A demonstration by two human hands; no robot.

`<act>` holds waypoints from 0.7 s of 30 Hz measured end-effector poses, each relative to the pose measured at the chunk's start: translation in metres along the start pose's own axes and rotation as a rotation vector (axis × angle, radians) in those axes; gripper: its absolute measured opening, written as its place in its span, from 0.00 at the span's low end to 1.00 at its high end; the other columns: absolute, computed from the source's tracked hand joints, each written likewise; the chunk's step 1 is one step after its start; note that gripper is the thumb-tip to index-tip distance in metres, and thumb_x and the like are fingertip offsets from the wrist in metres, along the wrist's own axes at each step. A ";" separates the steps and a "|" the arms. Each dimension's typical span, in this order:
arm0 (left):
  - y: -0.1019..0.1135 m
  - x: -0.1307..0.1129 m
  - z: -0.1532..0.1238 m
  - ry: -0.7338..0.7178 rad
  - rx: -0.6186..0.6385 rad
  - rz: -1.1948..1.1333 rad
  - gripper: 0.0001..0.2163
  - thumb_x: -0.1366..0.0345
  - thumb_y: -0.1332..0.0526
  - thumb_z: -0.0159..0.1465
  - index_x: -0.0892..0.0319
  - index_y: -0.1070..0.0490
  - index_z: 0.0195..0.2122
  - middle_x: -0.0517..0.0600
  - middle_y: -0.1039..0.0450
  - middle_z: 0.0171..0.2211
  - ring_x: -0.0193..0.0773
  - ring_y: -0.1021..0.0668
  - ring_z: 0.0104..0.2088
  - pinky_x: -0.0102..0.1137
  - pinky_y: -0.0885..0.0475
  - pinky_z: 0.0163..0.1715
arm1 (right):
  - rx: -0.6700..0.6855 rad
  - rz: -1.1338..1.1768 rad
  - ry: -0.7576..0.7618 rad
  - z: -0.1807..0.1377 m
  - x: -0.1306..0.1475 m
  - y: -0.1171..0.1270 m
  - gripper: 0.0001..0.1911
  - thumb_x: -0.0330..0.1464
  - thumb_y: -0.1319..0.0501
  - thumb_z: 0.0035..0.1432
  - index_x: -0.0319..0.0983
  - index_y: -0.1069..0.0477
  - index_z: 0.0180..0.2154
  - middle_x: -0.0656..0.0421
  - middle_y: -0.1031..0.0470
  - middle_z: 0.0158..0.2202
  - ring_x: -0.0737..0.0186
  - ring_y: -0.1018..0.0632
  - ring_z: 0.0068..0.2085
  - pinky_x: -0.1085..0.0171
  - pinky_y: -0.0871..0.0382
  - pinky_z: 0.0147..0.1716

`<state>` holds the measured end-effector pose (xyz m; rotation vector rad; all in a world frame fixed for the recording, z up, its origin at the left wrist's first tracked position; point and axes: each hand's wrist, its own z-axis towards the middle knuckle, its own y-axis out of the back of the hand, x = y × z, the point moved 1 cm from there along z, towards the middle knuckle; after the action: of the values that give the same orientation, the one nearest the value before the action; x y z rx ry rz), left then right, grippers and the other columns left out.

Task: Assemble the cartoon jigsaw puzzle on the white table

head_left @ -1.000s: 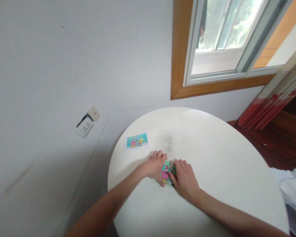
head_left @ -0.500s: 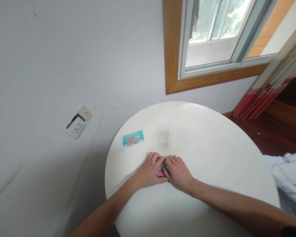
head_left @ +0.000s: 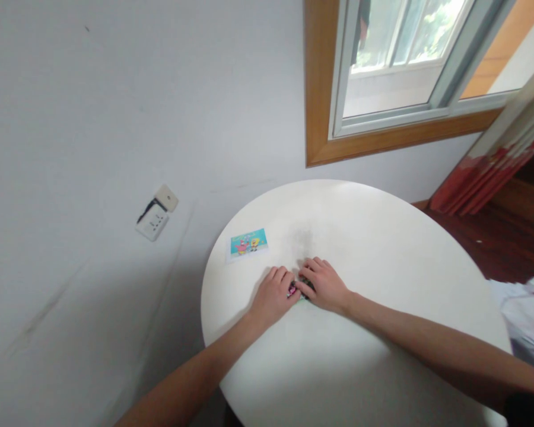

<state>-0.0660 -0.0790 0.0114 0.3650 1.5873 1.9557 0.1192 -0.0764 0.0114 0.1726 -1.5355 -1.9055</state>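
Low over the table's middle, my left hand (head_left: 273, 296) is curled with its fingers and thumb closed round one side of a small colourful bundle (head_left: 292, 290). Pink, green and dark patches show between the hands, but the fingers cover most of it, so its kind is unclear. From the other side my right hand (head_left: 323, 283) closes on it too, thumb toward the left hand. Beyond the left hand, a picture card (head_left: 249, 243) lies flat, printed with a pink and a yellow cartoon figure on blue.
The round white table (head_left: 382, 249) stands against the wall, with a grey smudge past my hands. A wall socket (head_left: 152, 223) is at left, a wood-framed window (head_left: 318, 148) above. To the right are a red and white curtain (head_left: 467, 184) and a white heap (head_left: 527, 308).
My hands have shifted slightly, with the fingers rearranged on the colourful bundle and the right hand a little farther forward. The whole view has moved a bit; the card lies as before.
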 end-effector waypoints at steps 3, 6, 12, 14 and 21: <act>-0.001 0.000 -0.002 -0.001 -0.022 0.017 0.07 0.61 0.38 0.68 0.59 0.31 0.38 0.52 0.28 0.39 0.47 0.27 0.44 0.41 0.28 0.45 | 0.016 0.026 0.021 -0.015 0.004 0.007 0.25 0.54 0.41 0.62 0.40 0.29 0.47 0.51 0.28 0.50 0.49 0.31 0.50 0.53 0.38 0.49; -0.003 0.001 0.001 -0.041 -0.023 0.017 0.06 0.62 0.40 0.70 0.59 0.31 0.38 0.51 0.27 0.38 0.44 0.26 0.42 0.39 0.28 0.42 | 0.047 0.011 0.011 -0.016 0.004 0.006 0.25 0.54 0.40 0.61 0.39 0.30 0.45 0.50 0.28 0.48 0.49 0.31 0.48 0.53 0.38 0.48; -0.007 0.010 0.021 0.005 -0.035 -0.154 0.07 0.65 0.47 0.74 0.57 0.30 0.46 0.50 0.25 0.41 0.39 0.23 0.41 0.34 0.27 0.43 | 0.035 -0.068 0.017 0.006 -0.004 -0.003 0.11 0.39 0.43 0.67 0.39 0.30 0.42 0.52 0.27 0.42 0.52 0.31 0.45 0.56 0.38 0.44; -0.008 0.013 0.030 0.055 -0.064 -0.277 0.09 0.67 0.49 0.74 0.57 0.30 0.46 0.51 0.25 0.43 0.39 0.23 0.43 0.34 0.27 0.46 | 0.013 -0.088 -0.010 0.013 -0.008 -0.003 0.09 0.35 0.46 0.68 0.39 0.30 0.42 0.52 0.26 0.42 0.53 0.31 0.45 0.57 0.39 0.43; -0.023 0.012 0.065 0.181 -0.103 -0.451 0.13 0.63 0.40 0.68 0.56 0.31 0.53 0.52 0.24 0.46 0.44 0.22 0.45 0.37 0.28 0.46 | -0.010 -0.052 -0.193 0.045 -0.037 -0.005 0.06 0.30 0.42 0.63 0.38 0.30 0.42 0.50 0.25 0.43 0.52 0.29 0.46 0.59 0.37 0.45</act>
<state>-0.0333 -0.0179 0.0044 -0.2051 1.5095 1.7414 0.1226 -0.0181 0.0091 0.0249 -1.6616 -2.0195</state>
